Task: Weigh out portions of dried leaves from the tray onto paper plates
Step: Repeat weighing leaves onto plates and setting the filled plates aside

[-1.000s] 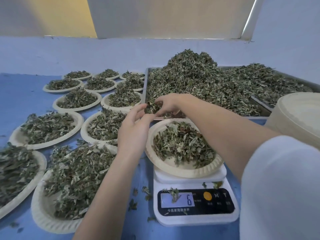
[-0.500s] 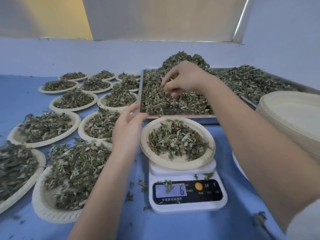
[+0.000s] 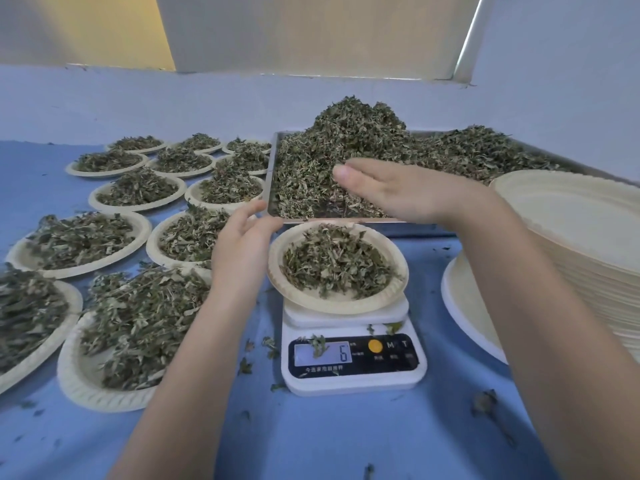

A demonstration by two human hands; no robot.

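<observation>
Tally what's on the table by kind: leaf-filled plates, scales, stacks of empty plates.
Leaf-filled paper plates: 13
Scale: 1
Stack of empty plates: 1
Total: 15

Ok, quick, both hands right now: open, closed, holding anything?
Left hand: fingers relaxed, touching the rim of the plate on the scale; open, gripping nothing.
Right hand: fingers straight, flat above the tray of dried leaves; open, nothing held.
</observation>
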